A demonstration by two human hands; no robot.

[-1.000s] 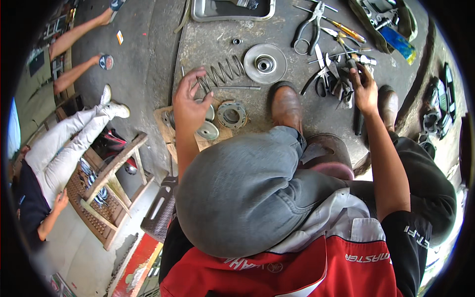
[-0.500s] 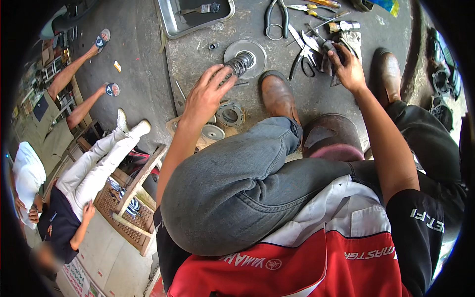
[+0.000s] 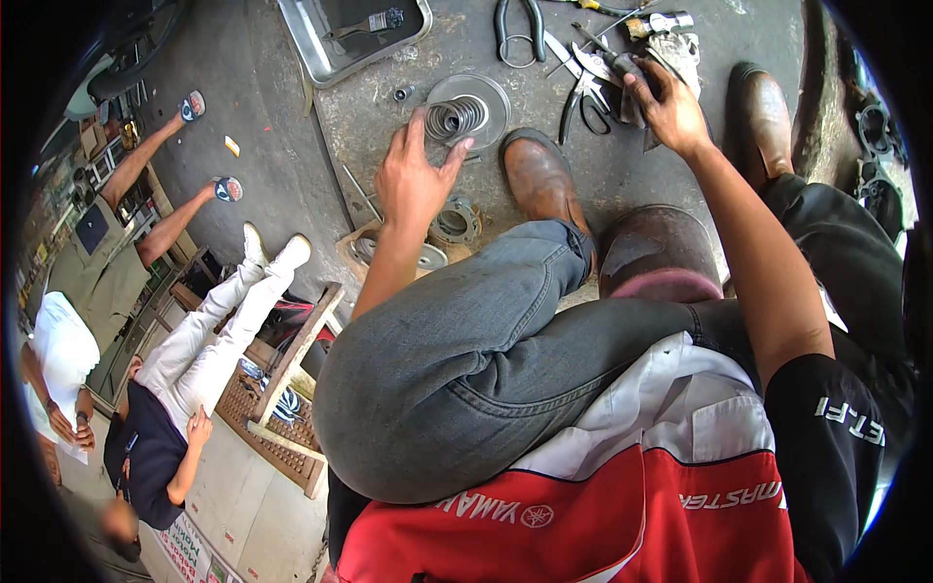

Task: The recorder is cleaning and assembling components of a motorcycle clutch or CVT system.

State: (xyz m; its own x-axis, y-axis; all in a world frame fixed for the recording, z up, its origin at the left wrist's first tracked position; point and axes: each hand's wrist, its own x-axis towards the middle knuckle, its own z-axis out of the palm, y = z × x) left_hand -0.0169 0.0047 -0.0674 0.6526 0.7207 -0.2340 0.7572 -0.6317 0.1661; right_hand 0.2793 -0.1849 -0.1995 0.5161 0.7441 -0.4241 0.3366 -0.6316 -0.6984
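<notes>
A coil spring (image 3: 457, 118) stands on a round metal plate (image 3: 499, 94) on the ground. Beside its near left edge is my left hand (image 3: 413, 177), thumb and index finger spread apart; nothing is held, and whether a fingertip touches the spring I cannot tell. My right hand (image 3: 673, 109) has its fingers closed around the dark handle of a screwdriver (image 3: 623, 67), whose thin shaft points away to the upper left. Under and around that hand lie pliers (image 3: 588, 89), a black-handled tool and a grey rag (image 3: 675, 58).
A metal tray (image 3: 416, 37) holding a paintbrush (image 3: 367, 24) is at the far left. A small socket (image 3: 403, 93) lies near the spring. Ring-shaped metal parts (image 3: 455, 222) sit by my left forearm. My boots (image 3: 540, 173) flank the tools. Other people (image 3: 160, 413) are at the left.
My left hand has drawn back from the spring and its fingers have spread. The spring now shows more fully on its plate. My right hand still grips the screwdriver.
</notes>
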